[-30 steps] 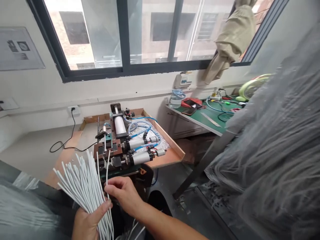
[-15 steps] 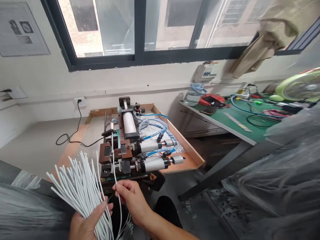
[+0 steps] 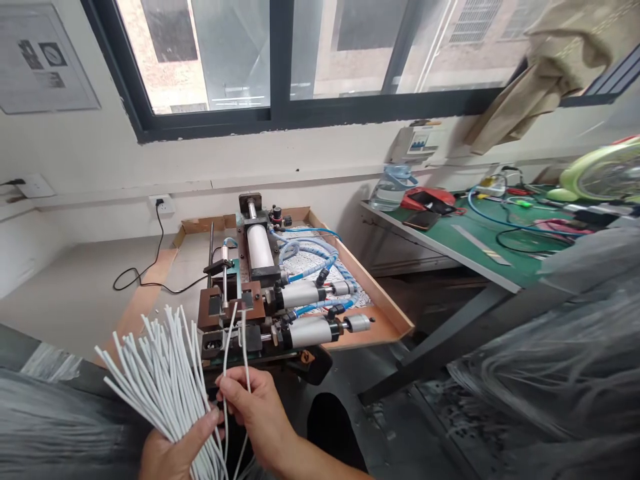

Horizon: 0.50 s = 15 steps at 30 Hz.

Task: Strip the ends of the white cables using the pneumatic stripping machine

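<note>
A thick bundle of white wires (image 3: 160,373), its ends fanned up and to the left, is held in my left hand (image 3: 183,443), thumb across the front. Close beside it, my right hand (image 3: 255,407) is closed on two loose white wires (image 3: 227,360), which stand apart at their tops. The one farther right has a reddish tip. Just beyond these tips is a pneumatic machine (image 3: 243,303) with brown jaw blocks and a thin metal rod above them. The lower ends of the wires run out of the frame's bottom.
Silver air cylinders (image 3: 305,330) and blue hoses (image 3: 320,257) fill the right of a shallow wooden tray (image 3: 385,317). To the right stands a green-topped table (image 3: 465,253) with a water jug (image 3: 393,189), a red pouch (image 3: 433,199) and a fan (image 3: 610,170). Plastic-wrapped stacks (image 3: 565,373) flank me.
My right hand has moved slightly left, towards the bundle. It held one wire in front of the machine; now two are in its fingers, their tips lower and clear of the rod.
</note>
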Tool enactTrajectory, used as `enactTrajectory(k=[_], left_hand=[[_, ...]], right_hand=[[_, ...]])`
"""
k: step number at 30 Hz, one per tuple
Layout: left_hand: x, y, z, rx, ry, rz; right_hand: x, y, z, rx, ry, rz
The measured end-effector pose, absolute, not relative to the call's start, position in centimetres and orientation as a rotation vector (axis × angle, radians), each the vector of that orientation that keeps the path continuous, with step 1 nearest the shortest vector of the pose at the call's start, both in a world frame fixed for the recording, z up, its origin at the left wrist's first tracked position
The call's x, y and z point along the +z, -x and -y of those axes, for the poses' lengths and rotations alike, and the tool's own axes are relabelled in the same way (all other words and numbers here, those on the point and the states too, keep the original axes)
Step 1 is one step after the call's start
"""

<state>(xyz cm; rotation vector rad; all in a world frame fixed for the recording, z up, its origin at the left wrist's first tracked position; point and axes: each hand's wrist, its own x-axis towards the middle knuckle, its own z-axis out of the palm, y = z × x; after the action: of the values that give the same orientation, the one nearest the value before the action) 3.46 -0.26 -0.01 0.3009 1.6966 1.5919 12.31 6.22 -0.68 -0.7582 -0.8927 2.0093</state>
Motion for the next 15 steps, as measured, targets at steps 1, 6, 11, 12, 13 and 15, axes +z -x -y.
enactTrajectory(k=[1,6,11,12,13,15], left_hand=[[0.1,-3.4,0.3,1.578,-0.270,-1.659],[0.0,-3.1,0.5,1.582,-0.202,-1.561],[-0.5,-2.9,0.2,1.575,-0.141,-1.599],[-0.5,-2.9,0.1,1.572,-0.132,-1.609],[-0.5,-2.9,0.1,1.574,-0.127,-1.614],[-0.2,-3.1,0.0,1.596,-0.131,-1.608]], right_hand=[[-0.9,-12.5,-6.1,1.972,0.761,0.918],[-2.1,-12.9,-6.1,1.965,0.781,0.934],[-1.8,-12.7,-6.7,2.014,0.773,0.858],[-1.7,-12.7,-6.8,2.020,0.776,0.837],[-1.7,-12.6,-6.8,2.027,0.782,0.807],[-1.5,-12.3,-6.9,2.076,0.765,0.741]])
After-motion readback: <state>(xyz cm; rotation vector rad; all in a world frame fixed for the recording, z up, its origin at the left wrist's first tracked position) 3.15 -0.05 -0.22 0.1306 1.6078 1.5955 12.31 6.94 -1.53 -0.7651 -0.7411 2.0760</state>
